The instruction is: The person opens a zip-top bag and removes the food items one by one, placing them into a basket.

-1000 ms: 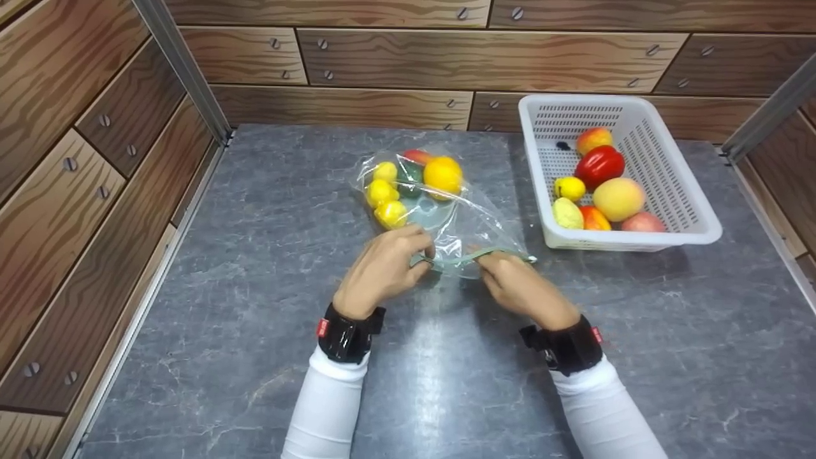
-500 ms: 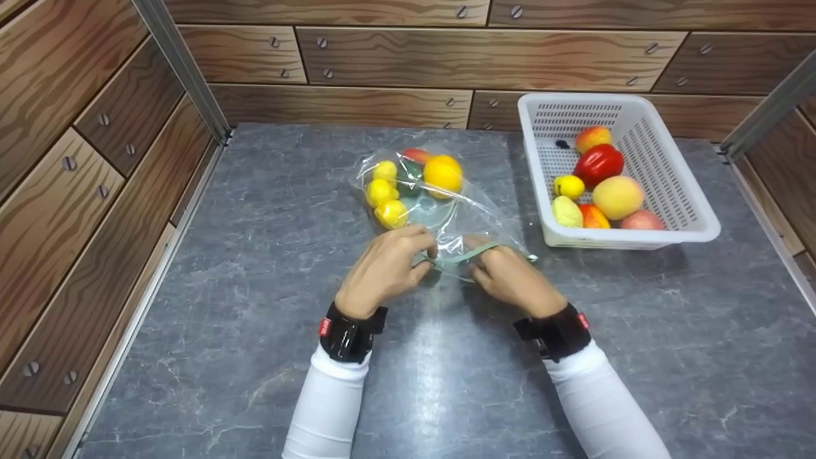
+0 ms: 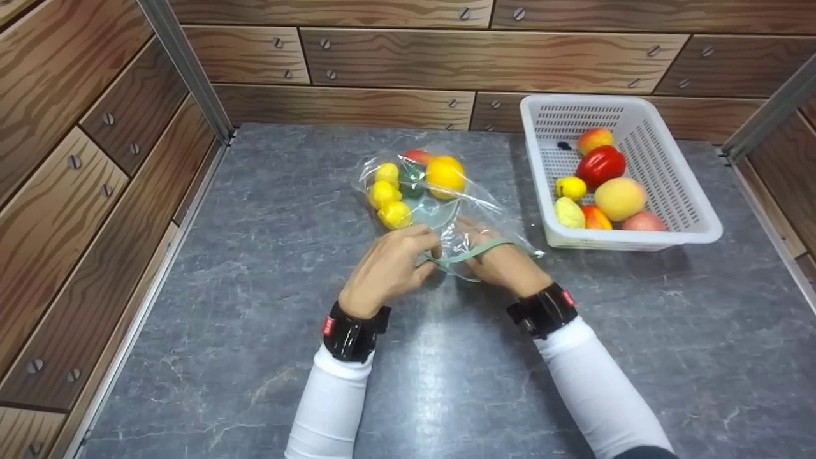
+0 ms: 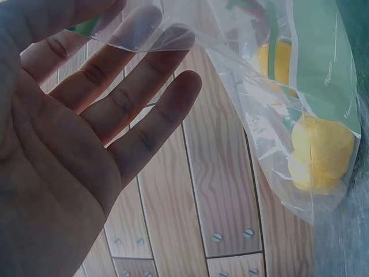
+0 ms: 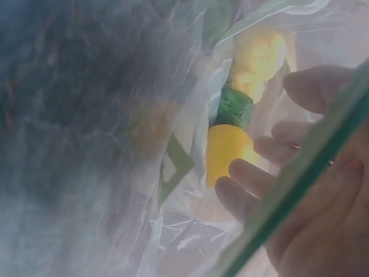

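A clear zip bag (image 3: 488, 213) with a green zip strip lies with its mouth toward me. Inside it are several yellow lemons (image 3: 385, 194), an orange (image 3: 445, 177), a dark green rough-skinned fruit (image 3: 412, 182) and a red piece partly hidden behind them. My left hand (image 3: 387, 268) pinches the bag's edge at the left of the mouth. Through that mouth reaches my right hand (image 3: 507, 266), its fingers inside the bag under the green strip. In the right wrist view, the fingers (image 5: 253, 179) are extended, pointing toward the orange (image 5: 229, 153) and holding nothing.
A white perforated basket (image 3: 631, 236) stands at the back right, holding a red bell pepper (image 3: 600, 166), a large peach (image 3: 619, 199), a small yellow fruit (image 3: 570, 187) and several others. Wood-patterned walls enclose the grey marbled table (image 3: 255, 268) at the back and sides.
My right hand has moved left and forward, from the bag's rim to inside its mouth, so the strip now crosses the back of the hand. My left hand keeps its pinch, almost unmoved.
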`<state>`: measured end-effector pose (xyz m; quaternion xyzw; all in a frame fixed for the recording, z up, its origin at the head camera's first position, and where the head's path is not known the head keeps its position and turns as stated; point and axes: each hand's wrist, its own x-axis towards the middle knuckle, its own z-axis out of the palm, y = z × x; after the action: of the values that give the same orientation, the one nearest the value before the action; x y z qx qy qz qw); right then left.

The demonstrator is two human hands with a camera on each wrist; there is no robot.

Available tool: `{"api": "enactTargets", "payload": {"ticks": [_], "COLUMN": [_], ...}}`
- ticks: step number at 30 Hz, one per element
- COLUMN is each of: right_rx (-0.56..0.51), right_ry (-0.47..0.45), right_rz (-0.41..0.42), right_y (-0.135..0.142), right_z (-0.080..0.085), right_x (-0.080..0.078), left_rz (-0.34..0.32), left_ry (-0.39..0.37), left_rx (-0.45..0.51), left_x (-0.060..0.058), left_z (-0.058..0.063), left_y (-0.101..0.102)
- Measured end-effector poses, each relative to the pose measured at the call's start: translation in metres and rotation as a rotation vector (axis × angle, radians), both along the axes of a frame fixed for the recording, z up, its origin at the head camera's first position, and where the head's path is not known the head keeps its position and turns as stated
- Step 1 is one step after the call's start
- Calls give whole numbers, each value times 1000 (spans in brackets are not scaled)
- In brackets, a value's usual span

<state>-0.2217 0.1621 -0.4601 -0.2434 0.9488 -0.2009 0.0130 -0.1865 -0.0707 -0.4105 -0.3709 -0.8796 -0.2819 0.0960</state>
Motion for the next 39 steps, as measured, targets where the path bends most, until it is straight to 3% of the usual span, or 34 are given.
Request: {"api": "enactTargets", "payload": {"ticks": [3,6,9,16,23,27,34,39], "right_rx": [41,75,56,-7,172,216,68,5], "right_ry": [-15,-85,-114,-63,-69,-68,-164,-60], "right_rz": [-10,-64,-96,-24,-48,-67,-115,-103], "right_y": [-4,-7,-9,-11,-22,-27,-35,-43], "right_z": [3,6,9,16,24,26,24,21], "right_x": [-10,-18,-23,-37,-42,-41,-50,-64], "left_rz": [-5,-7,-7,-17,-38,-46,-63,-58], "left_ry": [-3,-5,4,28,25,11,18,30], "left_rx": [6,7,2,-4,12,22,45,44], "left_x": [0,-1,-1,-1,-1,0,1,2], "left_z": [0,1,1,0,2,3,4,3], "left_y": [0,-1,0,0,2,2,3,3]}}
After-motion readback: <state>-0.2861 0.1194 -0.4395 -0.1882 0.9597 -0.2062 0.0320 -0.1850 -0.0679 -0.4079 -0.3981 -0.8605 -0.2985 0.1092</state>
